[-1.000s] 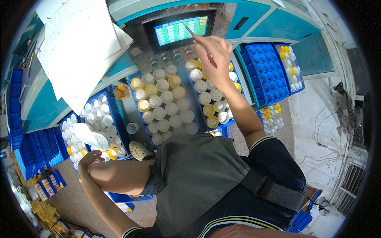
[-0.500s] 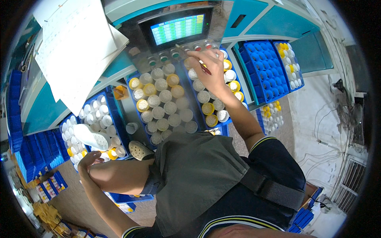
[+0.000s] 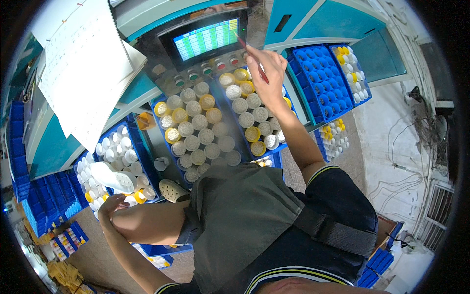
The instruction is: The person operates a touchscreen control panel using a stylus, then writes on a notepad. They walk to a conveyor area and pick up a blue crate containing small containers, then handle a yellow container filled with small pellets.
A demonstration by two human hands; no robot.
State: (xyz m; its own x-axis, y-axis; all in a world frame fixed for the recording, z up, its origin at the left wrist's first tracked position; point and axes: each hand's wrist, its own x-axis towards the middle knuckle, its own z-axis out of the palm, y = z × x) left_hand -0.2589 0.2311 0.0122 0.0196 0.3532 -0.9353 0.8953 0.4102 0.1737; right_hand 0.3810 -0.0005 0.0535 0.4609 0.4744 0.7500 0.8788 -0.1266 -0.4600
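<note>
My right hand (image 3: 270, 71) is closed on a slim dark red pen (image 3: 263, 75). The pen's tip overlaps the upper right part of a lit touchscreen (image 3: 208, 40) with a green and yellow grid; whether it touches cannot be told. Beneath the screen runs a row of green and red push buttons (image 3: 207, 69). My left hand (image 3: 113, 205) rests over my bent bare knee, fingers loosely apart and holding nothing. Below my right forearm and in front of my body stand blue trays (image 3: 159, 120) of white and yellow cups (image 3: 205, 135) filled with small pale pieces.
White sheets with handwriting (image 3: 81, 63) hang at the upper left. A blue rack with round holes (image 3: 320, 83) stands at the right, beside more white and yellow cups (image 3: 353, 77). A white clog (image 3: 113, 177) shows near the left tray, a beige clog (image 3: 172, 191) nearer the middle.
My right hand has risen from the push buttons to the screen's right side, with the pen pointing up at it. The view has shifted slightly; my left hand stays on the knee.
</note>
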